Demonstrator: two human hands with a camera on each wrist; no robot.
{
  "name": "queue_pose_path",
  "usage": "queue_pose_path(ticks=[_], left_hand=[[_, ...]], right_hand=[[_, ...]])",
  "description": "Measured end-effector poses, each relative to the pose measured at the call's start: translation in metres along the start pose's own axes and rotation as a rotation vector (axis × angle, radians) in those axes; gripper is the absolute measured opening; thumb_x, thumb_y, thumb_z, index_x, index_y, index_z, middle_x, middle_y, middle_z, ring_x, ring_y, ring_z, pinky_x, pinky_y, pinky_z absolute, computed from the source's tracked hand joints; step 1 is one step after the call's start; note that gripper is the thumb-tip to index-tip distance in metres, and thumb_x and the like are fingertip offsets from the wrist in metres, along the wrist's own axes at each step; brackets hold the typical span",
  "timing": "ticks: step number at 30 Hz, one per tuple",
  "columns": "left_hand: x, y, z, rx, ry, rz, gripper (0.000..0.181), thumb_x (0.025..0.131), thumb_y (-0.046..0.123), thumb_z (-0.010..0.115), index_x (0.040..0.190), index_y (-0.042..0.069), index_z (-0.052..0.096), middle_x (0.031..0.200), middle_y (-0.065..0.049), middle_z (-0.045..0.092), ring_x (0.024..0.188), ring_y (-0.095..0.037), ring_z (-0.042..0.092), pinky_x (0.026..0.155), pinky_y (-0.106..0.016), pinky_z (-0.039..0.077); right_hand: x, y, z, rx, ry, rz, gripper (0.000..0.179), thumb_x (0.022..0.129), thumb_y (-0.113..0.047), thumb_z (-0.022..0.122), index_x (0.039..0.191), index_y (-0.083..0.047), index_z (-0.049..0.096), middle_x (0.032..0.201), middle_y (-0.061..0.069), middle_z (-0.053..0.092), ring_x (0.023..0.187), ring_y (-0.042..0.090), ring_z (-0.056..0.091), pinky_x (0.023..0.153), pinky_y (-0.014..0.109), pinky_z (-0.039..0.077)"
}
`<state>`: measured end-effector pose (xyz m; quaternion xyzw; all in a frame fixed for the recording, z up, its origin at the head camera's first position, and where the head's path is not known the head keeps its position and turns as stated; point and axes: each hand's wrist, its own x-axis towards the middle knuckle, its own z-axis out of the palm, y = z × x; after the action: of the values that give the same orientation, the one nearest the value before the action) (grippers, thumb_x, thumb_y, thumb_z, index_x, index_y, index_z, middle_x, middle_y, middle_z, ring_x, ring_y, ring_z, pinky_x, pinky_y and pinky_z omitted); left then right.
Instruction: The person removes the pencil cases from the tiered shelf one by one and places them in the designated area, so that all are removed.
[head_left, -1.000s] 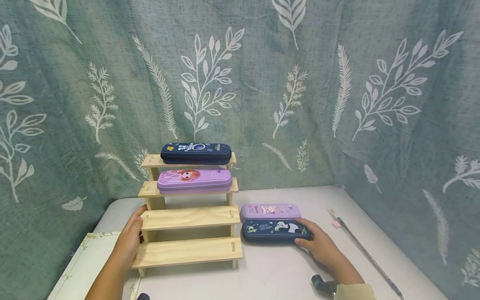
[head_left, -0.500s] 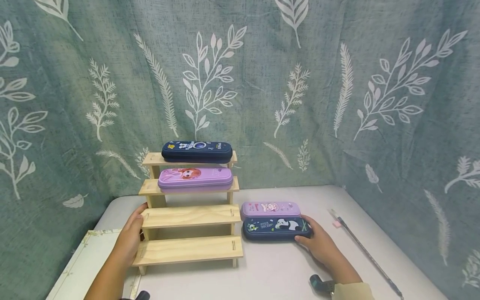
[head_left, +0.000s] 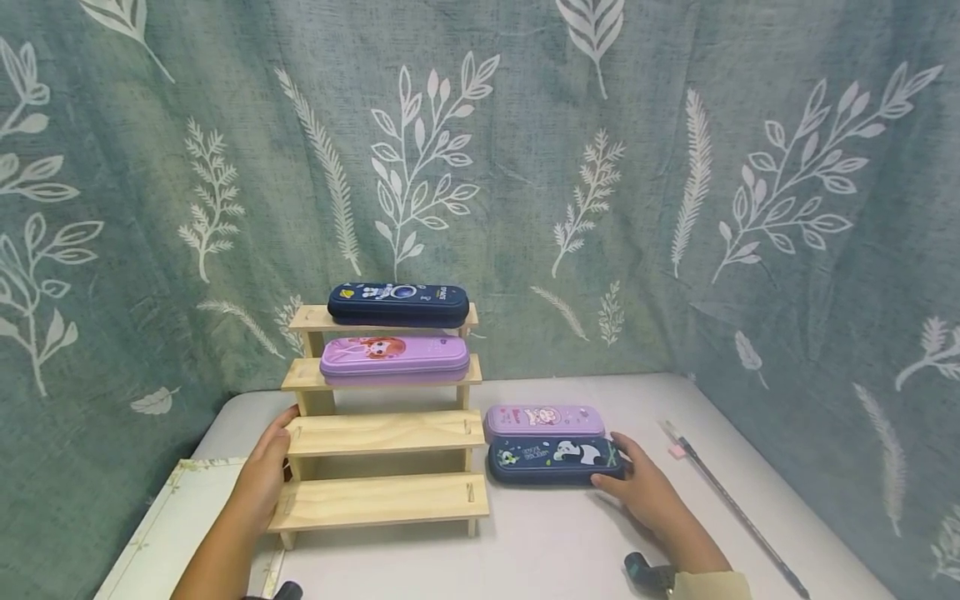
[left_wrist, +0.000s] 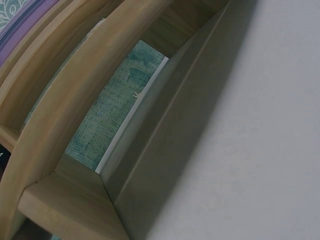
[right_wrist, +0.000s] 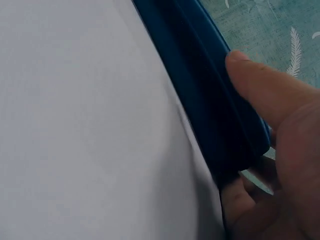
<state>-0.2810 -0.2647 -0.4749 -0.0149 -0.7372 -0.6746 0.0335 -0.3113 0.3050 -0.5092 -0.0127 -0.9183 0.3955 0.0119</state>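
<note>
My left hand (head_left: 262,467) holds the left side of a stepped wooden rack (head_left: 390,500), its fingertips passing behind the side. In the left wrist view, the rack's wooden boards (left_wrist: 75,95) fill the upper left, and the hand is out of sight. A dark blue pencil case with a panda (head_left: 555,461) lies on the table right of the rack. Around its right end my right hand (head_left: 648,492) has thumb in front and fingers at the end and back. The right wrist view shows the thumb against the edge of this blue pencil case (right_wrist: 200,90), other fingers curled by its end.
Directly behind the panda case lies a lilac pencil case (head_left: 543,419). The rack's top step bears a dark blue space pencil case (head_left: 397,305), the step below a purple one with a girl (head_left: 393,358). A thin brush-tipped stick (head_left: 735,504) lies at right on the white table (head_left: 555,550).
The right hand's upper fingers have slid slightly right, from the panda case's back edge to its end. The whole head view has shifted a little; rack and cases stay put.
</note>
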Motion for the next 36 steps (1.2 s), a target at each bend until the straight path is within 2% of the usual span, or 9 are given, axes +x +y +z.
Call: queue_pose_path(ticks=[3, 9, 14, 17, 23, 25, 32, 36], left_hand=[[0.000, 0.001, 0.001, 0.000, 0.002, -0.008, 0.057, 0.115, 0.041, 0.014, 0.170, 0.023, 0.013, 0.174, -0.018, 0.011, 0.158, -0.042, 0.016, 0.123, -0.064, 0.020], [0.002, 0.002, 0.002, -0.003, -0.002, -0.018, 0.056, 0.115, 0.038, 0.015, 0.170, 0.025, 0.013, 0.174, -0.017, 0.013, 0.158, -0.041, 0.016, 0.124, -0.064, 0.020], [0.007, 0.004, 0.001, -0.005, 0.003, -0.008, 0.055, 0.116, 0.038, 0.016, 0.169, 0.028, 0.016, 0.175, -0.015, 0.014, 0.158, -0.039, 0.017, 0.125, -0.063, 0.018], [0.006, 0.005, 0.001, -0.007, 0.007, -0.015, 0.055, 0.115, 0.037, 0.015, 0.169, 0.027, 0.016, 0.174, -0.015, 0.015, 0.158, -0.039, 0.018, 0.125, -0.062, 0.019], [0.001, 0.004, 0.003, -0.014, 0.004, -0.007, 0.056, 0.115, 0.037, 0.015, 0.169, 0.023, 0.016, 0.173, -0.017, 0.015, 0.157, -0.040, 0.019, 0.123, -0.062, 0.019], [0.000, 0.004, 0.004, -0.014, 0.001, -0.005, 0.056, 0.115, 0.037, 0.015, 0.169, 0.023, 0.016, 0.173, -0.018, 0.016, 0.156, -0.041, 0.019, 0.123, -0.062, 0.019], [0.001, -0.001, 0.000, -0.009, 0.002, -0.010, 0.056, 0.115, 0.039, 0.014, 0.170, 0.024, 0.015, 0.174, -0.018, 0.014, 0.157, -0.041, 0.018, 0.123, -0.064, 0.019], [0.002, -0.004, -0.002, -0.009, 0.003, 0.003, 0.056, 0.115, 0.038, 0.014, 0.170, 0.025, 0.015, 0.174, -0.018, 0.013, 0.158, -0.042, 0.017, 0.123, -0.065, 0.019]], right_hand=[[-0.004, -0.006, -0.002, 0.013, 0.008, -0.007, 0.108, 0.088, -0.051, 0.082, 0.166, -0.008, 0.021, 0.167, 0.029, 0.026, 0.146, 0.051, 0.040, 0.119, 0.064, 0.030], [-0.012, -0.032, -0.010, -0.044, 0.088, -0.071, 0.096, 0.095, -0.045, 0.078, 0.164, -0.004, 0.025, 0.163, 0.035, 0.029, 0.146, 0.056, 0.036, 0.115, 0.064, 0.038], [-0.016, -0.064, -0.011, -0.064, 0.125, -0.123, 0.089, 0.095, -0.043, 0.078, 0.163, -0.008, 0.031, 0.162, 0.031, 0.033, 0.148, 0.052, 0.036, 0.118, 0.066, 0.033], [-0.016, -0.083, -0.008, -0.069, 0.109, -0.185, 0.086, 0.094, -0.041, 0.079, 0.161, -0.010, 0.035, 0.163, 0.027, 0.034, 0.150, 0.049, 0.034, 0.120, 0.067, 0.028], [-0.013, -0.113, 0.003, -0.071, 0.027, -0.342, 0.082, 0.093, -0.039, 0.081, 0.159, -0.013, 0.040, 0.163, 0.020, 0.039, 0.148, 0.045, 0.041, 0.117, 0.062, 0.039], [-0.012, -0.123, 0.007, -0.097, 0.002, -0.378, 0.083, 0.092, -0.041, 0.081, 0.159, -0.014, 0.041, 0.163, 0.018, 0.040, 0.148, 0.043, 0.041, 0.116, 0.062, 0.040], [-0.005, -0.155, 0.022, -0.127, -0.071, -0.461, 0.084, 0.090, -0.043, 0.084, 0.159, -0.017, 0.043, 0.163, 0.013, 0.041, 0.152, 0.038, 0.039, 0.120, 0.061, 0.035], [0.001, -0.171, 0.029, -0.156, -0.082, -0.500, 0.084, 0.089, -0.044, 0.085, 0.158, -0.018, 0.045, 0.162, 0.010, 0.044, 0.151, 0.034, 0.040, 0.121, 0.058, 0.035]])
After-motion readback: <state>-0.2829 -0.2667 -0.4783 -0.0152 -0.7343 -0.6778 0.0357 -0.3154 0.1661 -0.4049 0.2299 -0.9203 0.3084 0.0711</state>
